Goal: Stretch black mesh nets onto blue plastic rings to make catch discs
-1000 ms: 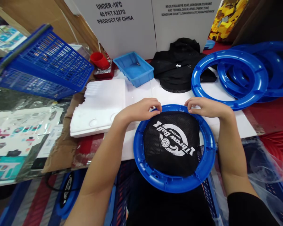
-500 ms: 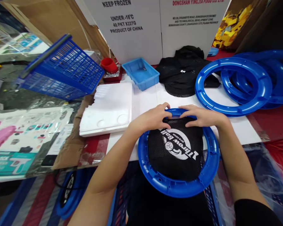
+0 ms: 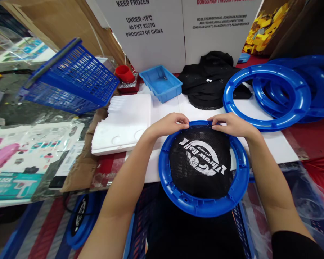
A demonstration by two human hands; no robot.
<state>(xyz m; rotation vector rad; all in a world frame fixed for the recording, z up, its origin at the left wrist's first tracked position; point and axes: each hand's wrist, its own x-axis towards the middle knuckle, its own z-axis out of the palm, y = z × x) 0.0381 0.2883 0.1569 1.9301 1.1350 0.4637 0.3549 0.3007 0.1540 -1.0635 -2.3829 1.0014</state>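
A blue plastic ring (image 3: 205, 210) lies in front of me at the table's near edge, its ribbed inner side facing up. Across its opening is a black mesh fabric disc (image 3: 194, 185) with a white "Throw Ball" print. At the ring's far rim, my left hand (image 3: 176, 123) pinches the mesh edge left of centre. My right hand (image 3: 228, 124) is closed on the same edge, a little to the right. Between the two hands the mesh reaches the far rim; gaps show between mesh and ring at the right side.
More blue rings (image 3: 282, 125) are stacked at the right. Black mesh pieces (image 3: 201, 86) lie behind, beside a light-blue tray (image 3: 169, 94). A white foam slab (image 3: 121, 124), a red cup (image 3: 125, 73) and a tilted blue basket (image 3: 78, 79) stand left. White cartons (image 3: 156, 50) close off the back.
Both hands have gone from spread fingers over the mesh to pinching its edge at the far rim. The mesh's far edge has been drawn up to the ring.
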